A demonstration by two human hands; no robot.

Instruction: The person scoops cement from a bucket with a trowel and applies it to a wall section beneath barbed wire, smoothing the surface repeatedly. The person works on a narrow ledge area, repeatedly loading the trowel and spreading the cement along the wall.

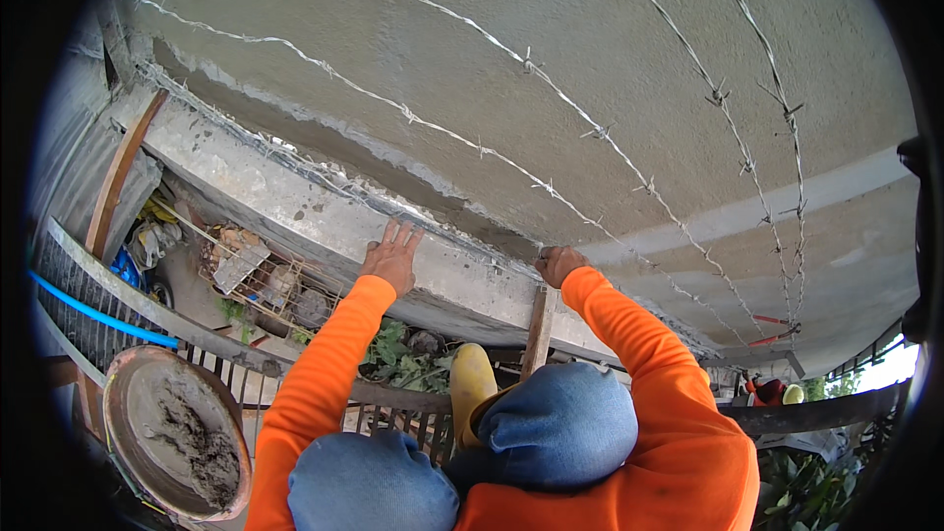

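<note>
My left hand (391, 258) rests flat on top of a rough concrete ledge (246, 172), fingers apart and nothing in them. Farther right, my right hand (561, 265) is closed at the foot of the grey plastered wall (551, 29). Whatever it may hold is hidden by the fingers. A darker band of mortar (393, 177) runs along the joint between wall and ledge. Just below the right hand, a wooden post (539, 329) leans against the ledge. At lower left sits a round basin (133, 413) with wet grey mortar (202, 447) in it.
Strands of barbed wire (528, 66) stretch across in front of the wall, above both hands. My yellow boot (473, 379) stands over a slatted platform (401, 423). A wooden board (123, 172) and a blue pipe (103, 315) are at left. Debris and plants (418, 369) lie below.
</note>
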